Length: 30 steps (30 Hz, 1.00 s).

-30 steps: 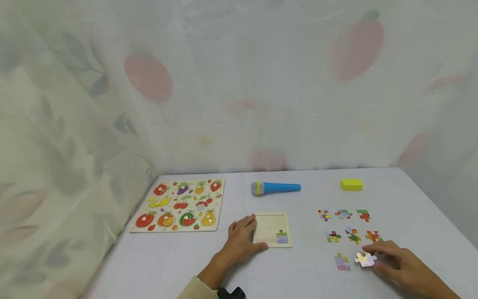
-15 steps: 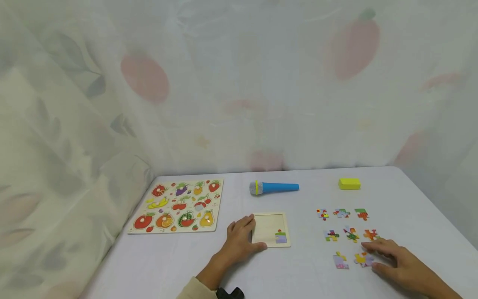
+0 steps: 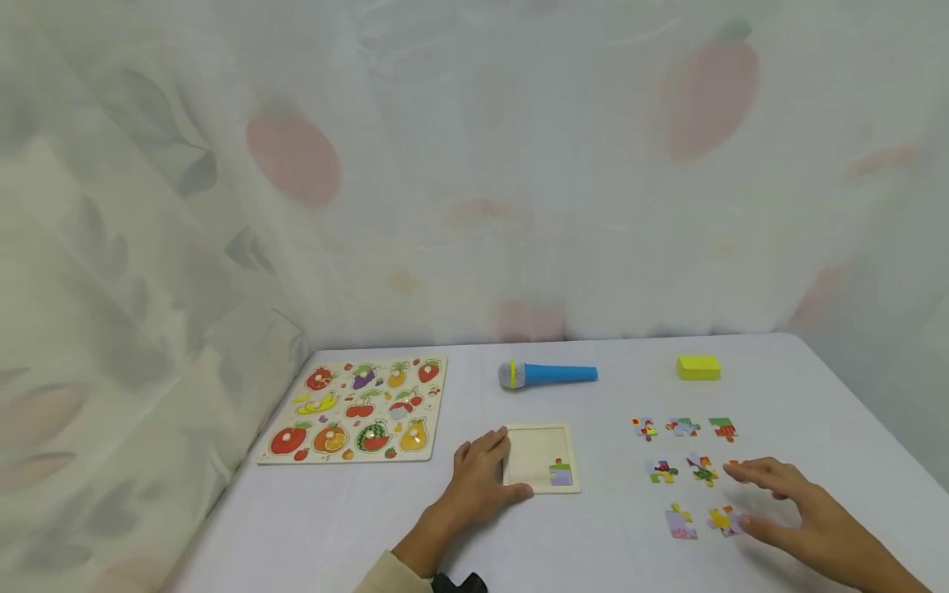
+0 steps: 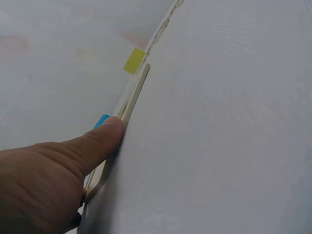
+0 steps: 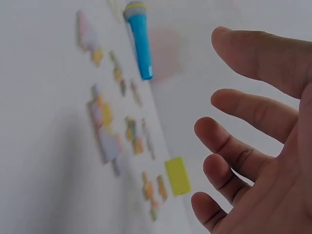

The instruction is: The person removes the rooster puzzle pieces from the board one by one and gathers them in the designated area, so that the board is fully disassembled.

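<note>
My left hand [image 3: 478, 487] holds the left side of a small square wooden puzzle tray [image 3: 528, 458], the thumb at its near corner and the fingers along its far left. One jigsaw piece [image 3: 560, 473] lies in the tray's lower right corner. My right hand [image 3: 811, 519] hovers over the table at the right, fingers spread and loosely bent, palm bare in the right wrist view. Closest to its thumb lies a yellow-and-lilac jigsaw piece [image 3: 723, 520]. Left of that is a lilac piece [image 3: 680, 522]. The index finger partly hides an orange piece [image 3: 736, 468].
Several more jigsaw pieces [image 3: 701, 470] lie in rough rows right of the tray. A blue toy microphone [image 3: 558, 375] lies behind it, and a yellow block [image 3: 698, 368] stands at the back right. At the left is a fruit puzzle board [image 3: 356, 408].
The right hand had its fingertips at the tilted yellow-and-lilac piece. That piece then lay flat, and the hand has since opened wider and lifted away. The left hand stays at the tray.
</note>
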Each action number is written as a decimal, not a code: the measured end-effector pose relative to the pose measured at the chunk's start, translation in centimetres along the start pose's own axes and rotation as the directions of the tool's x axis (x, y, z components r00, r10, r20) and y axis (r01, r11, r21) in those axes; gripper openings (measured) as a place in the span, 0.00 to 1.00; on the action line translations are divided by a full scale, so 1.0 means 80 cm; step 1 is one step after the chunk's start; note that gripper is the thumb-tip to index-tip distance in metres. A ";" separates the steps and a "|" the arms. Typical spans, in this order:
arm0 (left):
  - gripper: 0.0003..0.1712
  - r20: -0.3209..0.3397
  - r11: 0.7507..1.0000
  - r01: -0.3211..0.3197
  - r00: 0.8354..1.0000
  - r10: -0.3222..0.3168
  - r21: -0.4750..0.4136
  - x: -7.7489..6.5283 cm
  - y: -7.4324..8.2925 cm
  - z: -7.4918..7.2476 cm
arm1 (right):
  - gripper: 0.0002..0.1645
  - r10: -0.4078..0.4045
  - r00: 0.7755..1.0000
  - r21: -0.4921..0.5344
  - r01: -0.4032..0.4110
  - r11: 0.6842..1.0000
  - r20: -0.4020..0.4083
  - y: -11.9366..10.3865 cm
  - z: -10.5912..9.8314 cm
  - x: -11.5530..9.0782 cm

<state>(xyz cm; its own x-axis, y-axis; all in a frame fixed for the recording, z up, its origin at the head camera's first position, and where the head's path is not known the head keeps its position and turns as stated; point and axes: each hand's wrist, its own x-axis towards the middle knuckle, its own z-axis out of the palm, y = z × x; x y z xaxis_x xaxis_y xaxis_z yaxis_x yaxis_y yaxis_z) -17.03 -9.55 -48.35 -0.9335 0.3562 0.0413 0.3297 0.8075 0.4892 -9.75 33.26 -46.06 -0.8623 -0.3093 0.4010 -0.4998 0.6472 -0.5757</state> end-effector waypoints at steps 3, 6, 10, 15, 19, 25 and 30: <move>0.53 0.002 1.000 -0.002 1.000 0.003 -0.004 0.000 0.000 0.001 | 0.37 -0.029 1.000 0.012 0.029 1.000 -0.007 -0.014 -0.003 0.008; 0.53 0.008 1.000 -0.004 1.000 0.004 -0.004 0.000 0.000 0.002 | 0.37 -0.049 0.999 0.011 0.049 0.999 -0.012 -0.027 -0.006 0.014; 0.53 0.016 1.000 -0.001 1.000 0.001 0.005 0.002 -0.001 0.003 | 0.38 -0.044 0.999 0.010 0.045 0.999 -0.021 -0.042 -0.009 0.023; 0.53 0.009 1.000 -0.003 1.000 0.003 0.015 0.002 0.000 0.001 | 0.40 -0.098 0.995 0.050 0.100 0.994 -0.034 -0.055 -0.009 0.034; 0.53 0.004 1.000 -0.008 1.000 0.008 0.022 0.001 0.000 0.001 | 0.40 -0.123 0.992 0.073 0.126 0.989 -0.035 -0.067 -0.009 0.043; 0.52 0.002 1.000 -0.008 1.000 0.008 0.018 0.001 0.000 0.000 | 0.40 -0.125 0.992 0.067 0.127 0.990 -0.027 -0.090 -0.010 0.060; 0.53 0.001 1.000 -0.019 1.000 0.019 0.020 0.000 -0.001 0.001 | 0.37 -0.113 0.994 0.093 0.113 0.989 -0.004 -0.104 0.000 0.075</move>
<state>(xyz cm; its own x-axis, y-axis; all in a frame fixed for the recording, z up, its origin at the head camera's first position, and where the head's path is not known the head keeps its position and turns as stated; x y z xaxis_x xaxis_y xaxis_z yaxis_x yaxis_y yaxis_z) -17.08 -9.58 -48.49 -0.9270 0.3718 0.0494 0.3499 0.8100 0.4706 -10.80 26.03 -38.83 -0.8001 -0.3775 0.4662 -0.5992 0.5407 -0.5905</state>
